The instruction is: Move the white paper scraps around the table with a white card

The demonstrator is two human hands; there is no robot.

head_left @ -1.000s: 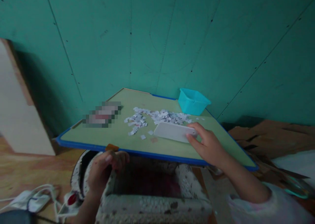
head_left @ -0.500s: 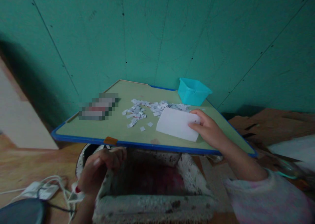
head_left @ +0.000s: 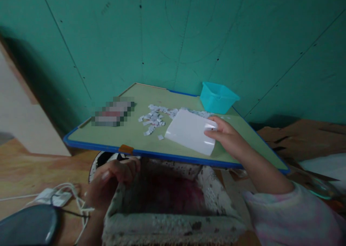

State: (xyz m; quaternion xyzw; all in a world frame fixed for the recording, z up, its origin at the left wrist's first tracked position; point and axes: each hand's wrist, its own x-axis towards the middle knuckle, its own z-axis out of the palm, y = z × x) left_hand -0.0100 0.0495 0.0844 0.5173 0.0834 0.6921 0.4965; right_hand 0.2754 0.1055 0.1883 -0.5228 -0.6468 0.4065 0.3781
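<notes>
My right hand [head_left: 220,130] pinches the right edge of a glossy white sheet [head_left: 189,130], thumb on top. The sheet bends slightly and is held tilted over the table [head_left: 108,137]. Behind and left of it lie many small white paper pieces [head_left: 154,117], partly hidden by the sheet. My left hand [head_left: 119,172] is closed, its fingers curled over the left rim of a fabric-lined basket [head_left: 173,222] below the table's front edge. The basket's floor is dark and reddish, and I cannot make out anything in it.
A turquoise bin [head_left: 218,98] stands at the table's back right corner, near the green wall [head_left: 173,33]. At the left lies a pixelated flat object [head_left: 113,112]. A power strip [head_left: 51,197] with cables and a dark round-edged object [head_left: 29,224] are on the floor. Cardboard [head_left: 302,137] lies right.
The view has shifted a little. My right hand has tipped the white sheet so that it now shines and its left side reaches further over the table. My left hand stays at the basket rim.
</notes>
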